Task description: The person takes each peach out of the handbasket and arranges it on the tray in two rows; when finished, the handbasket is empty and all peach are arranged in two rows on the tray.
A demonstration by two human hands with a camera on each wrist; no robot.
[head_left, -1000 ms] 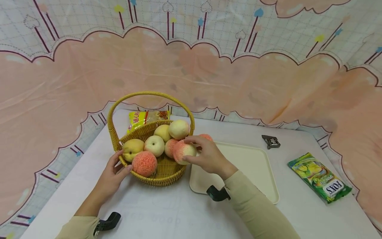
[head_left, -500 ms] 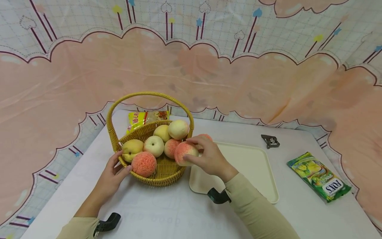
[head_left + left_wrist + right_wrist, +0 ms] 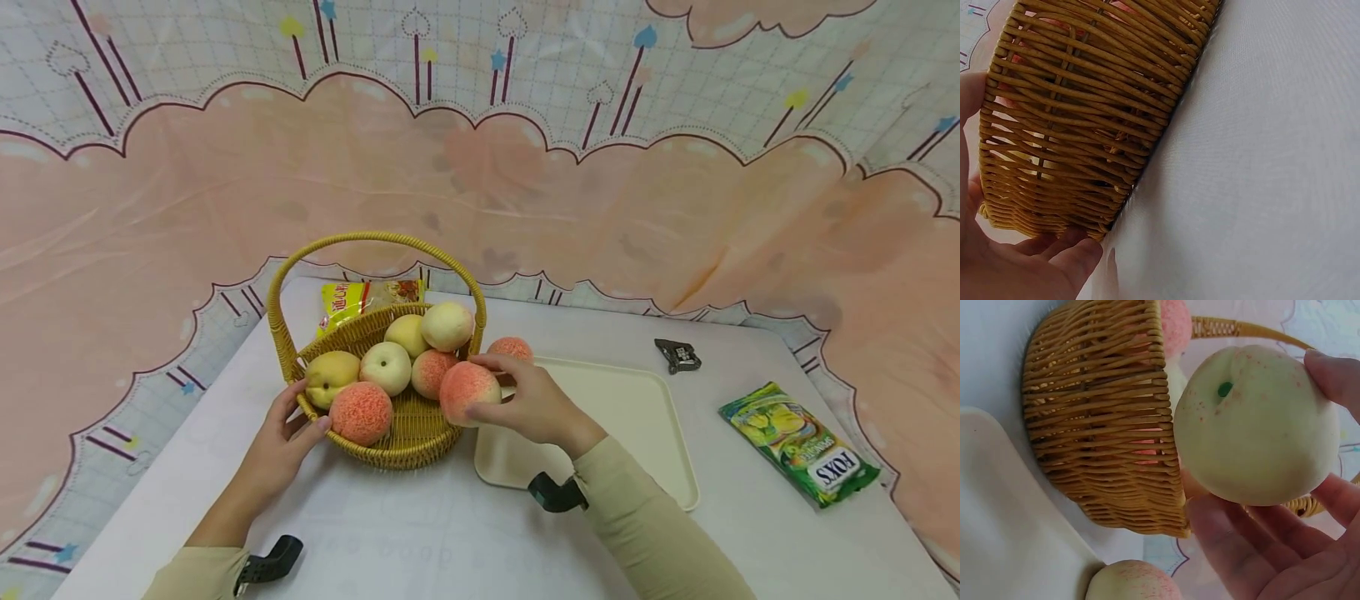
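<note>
My right hand [image 3: 534,402] holds a pink and cream peach [image 3: 467,395] between thumb and fingers at the right rim of a wicker basket [image 3: 408,457]. In the right wrist view the pale side of the held peach [image 3: 1260,431] shows, with a green spot. My left hand [image 3: 281,433] grips the left rim of the basket, thumb over the edge and fingers along the outer wall [image 3: 1085,112]. Inside the basket lie a yellow fruit [image 3: 332,375], a cream fruit [image 3: 386,367], a rough pink ball-shaped fruit [image 3: 362,413] and several more peaches.
A cream tray [image 3: 600,479] lies right of the basket, partly under my right forearm. Another pink peach [image 3: 512,347] sits by its far left corner. A yellow snack bag [image 3: 348,302] is behind the basket. Farther right are a small dark packet [image 3: 678,356] and a green FOX'S bag [image 3: 801,442].
My right hand has drawn the peach slightly right and toward me, from over the basket's inside to its right rim, turning its pink side up. The left hand stays on the basket.
</note>
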